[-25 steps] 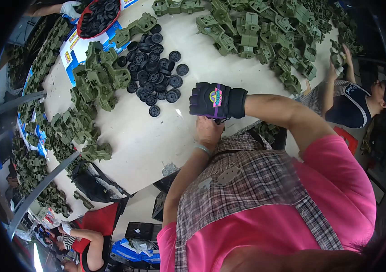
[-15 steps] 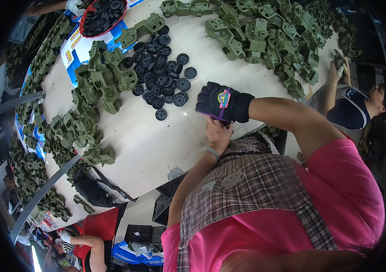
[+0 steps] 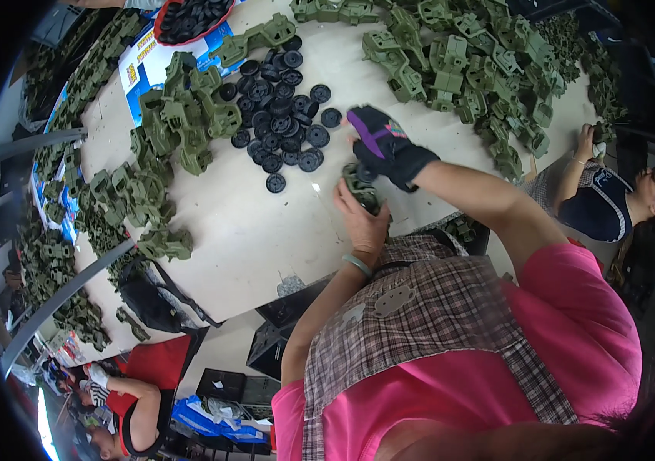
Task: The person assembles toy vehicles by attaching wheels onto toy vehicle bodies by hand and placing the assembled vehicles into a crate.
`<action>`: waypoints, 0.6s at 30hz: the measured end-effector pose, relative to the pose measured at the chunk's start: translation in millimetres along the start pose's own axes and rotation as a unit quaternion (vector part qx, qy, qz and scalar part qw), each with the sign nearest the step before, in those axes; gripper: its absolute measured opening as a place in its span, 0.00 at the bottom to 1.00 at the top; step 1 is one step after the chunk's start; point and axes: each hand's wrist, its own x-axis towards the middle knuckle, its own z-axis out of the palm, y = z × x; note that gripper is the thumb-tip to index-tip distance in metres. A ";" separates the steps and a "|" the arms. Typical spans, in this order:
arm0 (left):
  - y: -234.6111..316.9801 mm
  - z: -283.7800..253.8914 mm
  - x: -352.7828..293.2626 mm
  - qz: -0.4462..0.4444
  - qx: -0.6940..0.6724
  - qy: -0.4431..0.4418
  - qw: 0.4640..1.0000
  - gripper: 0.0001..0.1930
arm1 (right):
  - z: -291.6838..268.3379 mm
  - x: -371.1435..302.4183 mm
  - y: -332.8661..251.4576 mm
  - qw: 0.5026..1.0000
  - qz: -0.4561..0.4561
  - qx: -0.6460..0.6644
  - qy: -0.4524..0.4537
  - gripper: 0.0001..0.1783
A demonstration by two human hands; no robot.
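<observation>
My bare left hand [image 3: 364, 227] is closed around a green plastic toy vehicle body [image 3: 361, 190] above the table's near edge. A dark round part, seemingly a wheel, shows on its upper side. My right hand [image 3: 387, 147], in a black and purple glove with bare fingertips, hangs just above and beyond that body, apart from it. Its fingers are slightly blurred but look apart, with nothing visible in them. A loose heap of black toy wheels [image 3: 281, 123] lies to the left of the right hand.
Green vehicle bodies are piled at the far right [image 3: 450, 61] and left [image 3: 181, 115]. A red bowl of wheels [image 3: 231, 9] stands at the back. A co-worker [image 3: 600, 188] handles a green part at the right; another person [image 3: 139, 411] is at lower left.
My right hand has lifted off my left hand and moved a little up, its fingers spreading. The green body in my left hand has come into sight.
</observation>
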 end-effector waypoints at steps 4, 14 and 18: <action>-10.1 -14.8 -14.7 -0.089 -0.082 0.038 0.992 0.59 | -1.0 35.0 -8.3 0.995 -0.026 -0.090 -0.020 0.20; 12.6 -70.4 -0.3 0.155 0.265 -0.045 0.951 0.51 | -32.4 6.5 22.9 0.990 -0.025 -0.090 -0.101 0.19; 8.9 -73.4 31.2 0.290 0.452 -0.204 0.819 0.46 | -16.9 9.0 7.7 0.994 -0.017 -0.091 -0.065 0.23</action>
